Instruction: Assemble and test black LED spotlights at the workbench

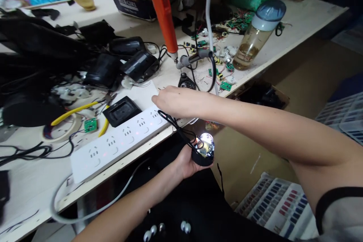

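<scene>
My left hand (185,162) is wrapped round a small black round lamp (203,155) below the table edge. The lamp's top glows bright white. A black cable (180,131) runs in loops from the lamp up to my right hand (177,101). That hand reaches across to the right end of a white power strip (120,140), its fingers curled together. Whatever they grip is hidden beneath the hand. Just behind it lies a black round part (186,81). A black rectangular housing (121,111) rests against the strip's back edge.
An orange electric screwdriver (163,11) hangs over the table beside a grey-handled tool (194,58). Yellow-handled pliers (75,112), black housings (140,64) and green circuit boards (226,86) lie around. A bottle (252,41) stands at right. Partitioned trays (279,206) sit lower right.
</scene>
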Available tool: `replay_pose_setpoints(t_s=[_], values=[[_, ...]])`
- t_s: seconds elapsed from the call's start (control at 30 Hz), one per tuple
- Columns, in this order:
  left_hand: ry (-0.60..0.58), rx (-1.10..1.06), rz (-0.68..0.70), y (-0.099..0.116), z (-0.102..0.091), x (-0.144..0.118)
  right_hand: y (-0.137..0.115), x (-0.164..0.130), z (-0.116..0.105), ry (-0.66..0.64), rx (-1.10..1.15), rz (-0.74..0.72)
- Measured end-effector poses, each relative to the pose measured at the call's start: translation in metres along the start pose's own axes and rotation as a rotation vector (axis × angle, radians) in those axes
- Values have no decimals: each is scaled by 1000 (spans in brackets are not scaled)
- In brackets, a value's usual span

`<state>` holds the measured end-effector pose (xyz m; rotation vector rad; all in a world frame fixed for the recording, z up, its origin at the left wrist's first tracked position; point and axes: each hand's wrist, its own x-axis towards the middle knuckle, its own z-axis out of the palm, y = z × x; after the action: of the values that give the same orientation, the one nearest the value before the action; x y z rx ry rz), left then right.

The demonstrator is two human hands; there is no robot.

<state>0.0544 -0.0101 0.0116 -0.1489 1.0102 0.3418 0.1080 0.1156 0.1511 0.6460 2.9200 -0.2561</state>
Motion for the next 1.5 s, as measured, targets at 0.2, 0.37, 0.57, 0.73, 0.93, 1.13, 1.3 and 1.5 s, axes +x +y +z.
replay_pose_setpoints(t_s=[0.2, 0.37, 0.57, 0.73, 0.93, 1.13, 1.3, 1.5], values=[[-116, 68, -12, 4, -5, -24, -4, -1, -7, 5, -43, 173], [-193, 161, 7, -5, -13, -51, -14, -11, -19, 62, 1, 270], [-252, 88, 338, 13, -42, -131, -54, -42, -54, 820, -42, 124], [-51, -175, 749, 62, -100, -225, -76, -17, -65, 957, -45, 91], [36, -414, 1096, 102, -164, -279, -60, 78, -23, 778, -26, 89], [7, -502, 1218, 105, -195, -296, -39, 146, 6, 471, -80, 110], [-3, -602, 1164, 99, -200, -295, -33, 168, -1, 206, -188, 182], [36, -733, 1120, 91, -190, -288, -42, 164, -11, 272, -147, 120]])
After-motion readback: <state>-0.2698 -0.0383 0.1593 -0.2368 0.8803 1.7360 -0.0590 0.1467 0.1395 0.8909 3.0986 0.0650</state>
